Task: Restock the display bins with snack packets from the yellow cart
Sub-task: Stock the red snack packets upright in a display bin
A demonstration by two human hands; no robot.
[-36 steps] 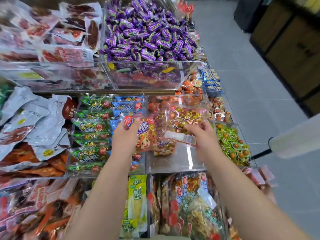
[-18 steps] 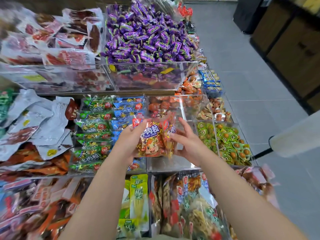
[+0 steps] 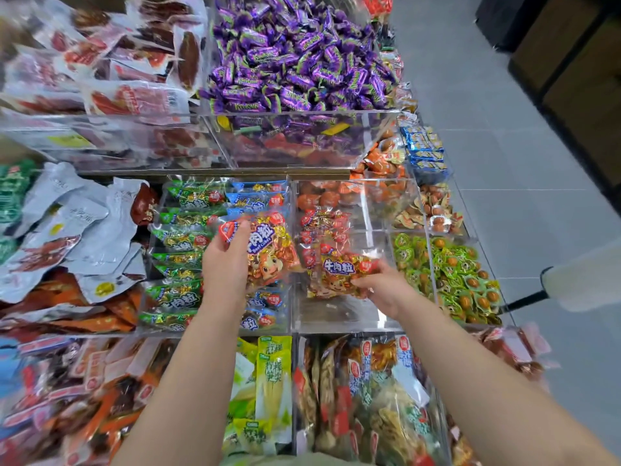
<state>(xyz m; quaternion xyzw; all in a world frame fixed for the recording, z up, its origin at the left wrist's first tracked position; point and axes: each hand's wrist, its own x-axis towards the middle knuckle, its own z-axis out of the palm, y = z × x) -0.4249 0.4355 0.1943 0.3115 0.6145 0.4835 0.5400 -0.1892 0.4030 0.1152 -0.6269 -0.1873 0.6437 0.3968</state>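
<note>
My left hand (image 3: 225,264) grips a red and gold beef-cube snack packet (image 3: 268,250), held above the bin of green and blue packets (image 3: 188,243). My right hand (image 3: 383,287) holds a second matching packet (image 3: 339,274) low inside the clear acrylic bin (image 3: 336,314) in the middle row. Further red packets (image 3: 322,223) lie at that bin's back. The yellow cart is out of view.
Purple candies (image 3: 295,58) fill the upper bin. Green wrapped eggs (image 3: 450,274) sit in the bin to the right. White meat pouches (image 3: 67,223) lie left. Yellow-green packets (image 3: 268,381) and mixed bags (image 3: 369,391) fill the front bins. Grey floor and a white roller (image 3: 584,280) lie right.
The hands have parted. My right hand moved right and down into the clear bin with one packet, while my left hand stays put with the other packet.
</note>
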